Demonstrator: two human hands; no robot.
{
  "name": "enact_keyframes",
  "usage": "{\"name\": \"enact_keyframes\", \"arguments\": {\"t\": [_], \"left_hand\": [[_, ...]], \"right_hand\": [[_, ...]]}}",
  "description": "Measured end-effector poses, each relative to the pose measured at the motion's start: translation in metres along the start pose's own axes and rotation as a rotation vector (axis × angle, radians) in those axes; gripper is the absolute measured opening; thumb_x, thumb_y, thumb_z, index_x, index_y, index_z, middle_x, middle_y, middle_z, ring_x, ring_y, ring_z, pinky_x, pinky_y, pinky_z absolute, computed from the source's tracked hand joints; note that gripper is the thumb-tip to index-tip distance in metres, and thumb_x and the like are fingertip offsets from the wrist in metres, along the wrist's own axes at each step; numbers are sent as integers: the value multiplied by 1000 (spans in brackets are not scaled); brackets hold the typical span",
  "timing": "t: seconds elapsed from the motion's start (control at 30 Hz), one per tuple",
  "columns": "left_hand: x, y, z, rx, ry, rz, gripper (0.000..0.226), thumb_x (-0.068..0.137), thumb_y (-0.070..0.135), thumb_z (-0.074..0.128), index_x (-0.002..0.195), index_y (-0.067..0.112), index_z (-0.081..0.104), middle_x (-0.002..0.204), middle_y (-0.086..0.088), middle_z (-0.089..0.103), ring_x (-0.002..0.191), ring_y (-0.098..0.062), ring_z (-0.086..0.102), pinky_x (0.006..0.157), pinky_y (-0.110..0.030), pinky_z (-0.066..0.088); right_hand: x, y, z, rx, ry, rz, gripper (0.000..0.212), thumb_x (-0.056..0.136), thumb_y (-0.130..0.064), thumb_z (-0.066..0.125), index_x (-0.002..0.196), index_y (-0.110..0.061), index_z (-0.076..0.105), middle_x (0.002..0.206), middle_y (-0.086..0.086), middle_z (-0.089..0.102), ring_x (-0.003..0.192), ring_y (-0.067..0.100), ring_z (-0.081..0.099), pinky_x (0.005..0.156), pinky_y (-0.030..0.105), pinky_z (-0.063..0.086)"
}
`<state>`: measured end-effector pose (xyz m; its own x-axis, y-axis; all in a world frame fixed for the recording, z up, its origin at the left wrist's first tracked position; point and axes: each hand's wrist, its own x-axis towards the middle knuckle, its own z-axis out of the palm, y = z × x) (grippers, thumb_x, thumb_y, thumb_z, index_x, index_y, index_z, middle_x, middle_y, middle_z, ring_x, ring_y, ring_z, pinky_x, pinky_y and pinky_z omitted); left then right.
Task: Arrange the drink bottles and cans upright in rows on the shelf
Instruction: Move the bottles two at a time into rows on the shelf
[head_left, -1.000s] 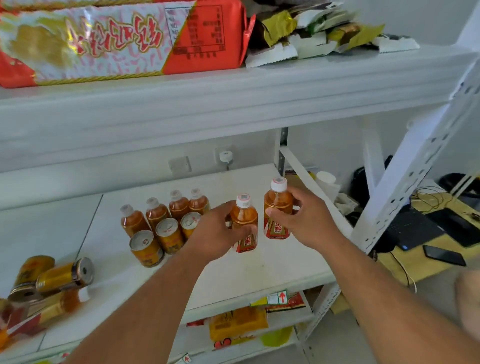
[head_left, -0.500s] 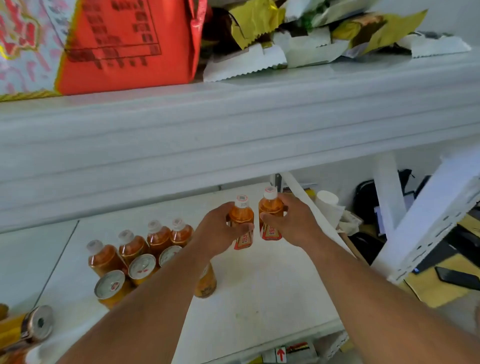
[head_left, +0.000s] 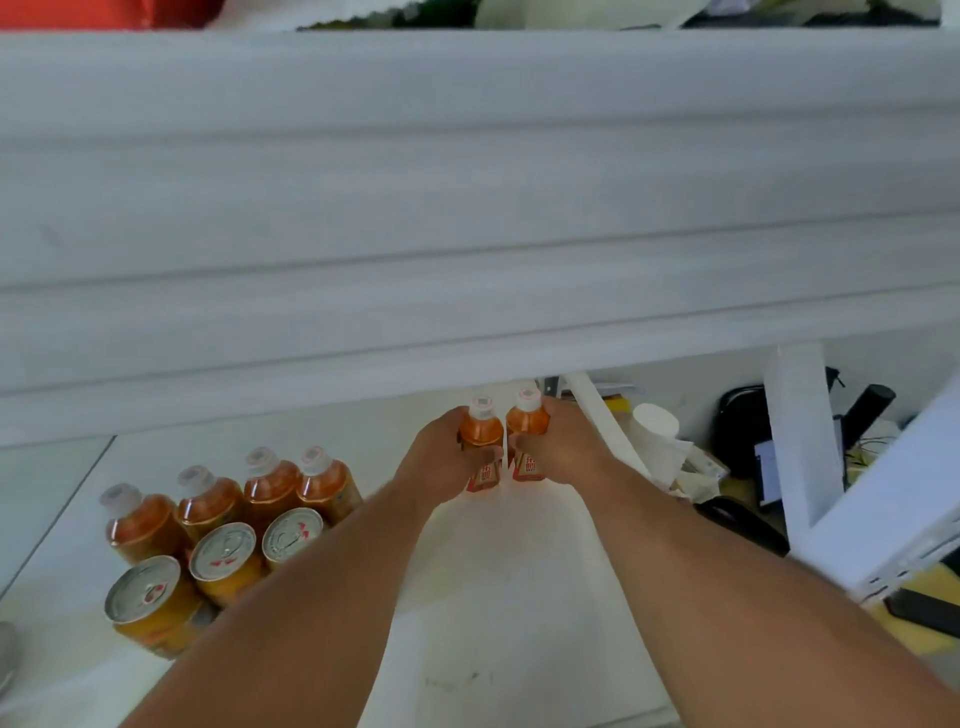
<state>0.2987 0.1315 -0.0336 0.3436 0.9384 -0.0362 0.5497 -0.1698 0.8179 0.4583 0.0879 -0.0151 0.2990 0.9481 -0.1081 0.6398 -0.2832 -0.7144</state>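
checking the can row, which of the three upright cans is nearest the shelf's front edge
The leftmost can. It stands lowest in the view, ahead of the middle can and the right can, which step back toward the bottles.

- We are looking at what seems a shop stockroom: white metal shelving (head_left: 467, 208) carrying rows of tea bottles (head_left: 270, 483) and cans (head_left: 223, 556).
- We are seeing a cluttered desk (head_left: 914, 587) lying beside it.

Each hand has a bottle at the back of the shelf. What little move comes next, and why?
Probably set both down and let go. The left hand and right hand hold two bottles upright, side by side, low over the shelf, apart from the standing bottles and cans on the left.
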Motion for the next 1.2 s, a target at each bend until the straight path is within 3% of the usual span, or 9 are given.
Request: {"name": "enact_keyframes", "arguments": {"t": [0.2, 0.37, 0.57, 0.63, 0.73, 0.83, 0.97, 1.07, 1.2], "left_hand": [[10, -2, 12, -35, 21, 4, 51, 83, 21, 77, 129, 22, 56, 113, 9, 61, 100, -8, 54, 85, -23, 39], [10, -9, 14, 70, 18, -44, 58, 81, 14, 74, 134, 21, 52, 126, 2, 62, 114, -17, 57, 93, -28, 44], [12, -11, 19, 153, 11, -94, 58, 86, 18, 71, 138, 19, 47, 135, -2, 58, 120, -21, 56, 90, -26, 44], [9, -10, 16, 193, -16, -118, 77, 86, 26, 73, 150, 16, 31, 147, -5, 47, 131, -23, 48, 99, -31, 42], [-3, -7, 6, 239, -49, -138, 102, 83, 38, 74, 157, 15, 8, 160, -5, 23, 145, -24, 27, 112, -35, 28], [-22, 4, -8, 355, -58, -88, 92, 89, 38, 66, 156, 15, 9, 162, -5, 19, 147, -23, 22, 115, -35, 24], [-59, 20, -27, 607, -177, -12, 78, 93, 43, 58, 155, 18, 17, 162, -4, 14, 147, -24, 19, 115, -36, 24], [-81, 27, -38, 713, -228, -3, 81, 93, 48, 55, 156, 23, 12, 164, -2, 3, 149, -24, 11, 116, -42, 21], [-112, 33, -46, 739, -215, 33, 80, 92, 49, 53, 156, 25, 12, 164, -2, 5, 149, -25, 12, 116, -44, 22]], "right_hand": [[10, 6, 3, 7, 7, -4, 7, 89, -20, 62, 91, -23, 67, 90, 2, 72, 85, 21, 70, 82, 45, 60], [7, 11, 7, -22, 35, 4, 13, 93, -35, 61, 100, -27, 68, 91, -2, 72, 82, 16, 70, 80, 39, 60], [4, 11, 10, -14, 72, 31, 15, 98, -36, 60, 103, -23, 66, 90, -1, 70, 82, 16, 68, 80, 35, 59], [1, 12, 10, -9, 81, 58, 16, 95, -30, 66, 107, -20, 64, 94, 2, 69, 88, 19, 69, 83, 38, 60], [-9, 16, 10, -10, 91, 134, 37, 90, -26, 75, 122, -21, 58, 112, 4, 67, 106, 25, 67, 93, 43, 57], [-27, 12, 5, -47, 80, 174, 52, 90, -29, 74, 137, -20, 51, 132, 7, 61, 121, 29, 60, 97, 40, 52], [-66, 1, 0, -144, -11, 127, 42, 99, -26, 59, 139, -17, 51, 137, 7, 57, 127, 27, 54, 96, 33, 44], [-91, -7, 2, -329, -70, 79, 51, 98, -47, 53, 143, -22, 48, 142, 2, 55, 130, 25, 52, 104, 39, 44], [-122, -19, 2, -474, -121, 45, 68, 100, -51, 49, 155, -15, 32, 158, 8, 39, 146, 30, 36, 117, 48, 34]]}}
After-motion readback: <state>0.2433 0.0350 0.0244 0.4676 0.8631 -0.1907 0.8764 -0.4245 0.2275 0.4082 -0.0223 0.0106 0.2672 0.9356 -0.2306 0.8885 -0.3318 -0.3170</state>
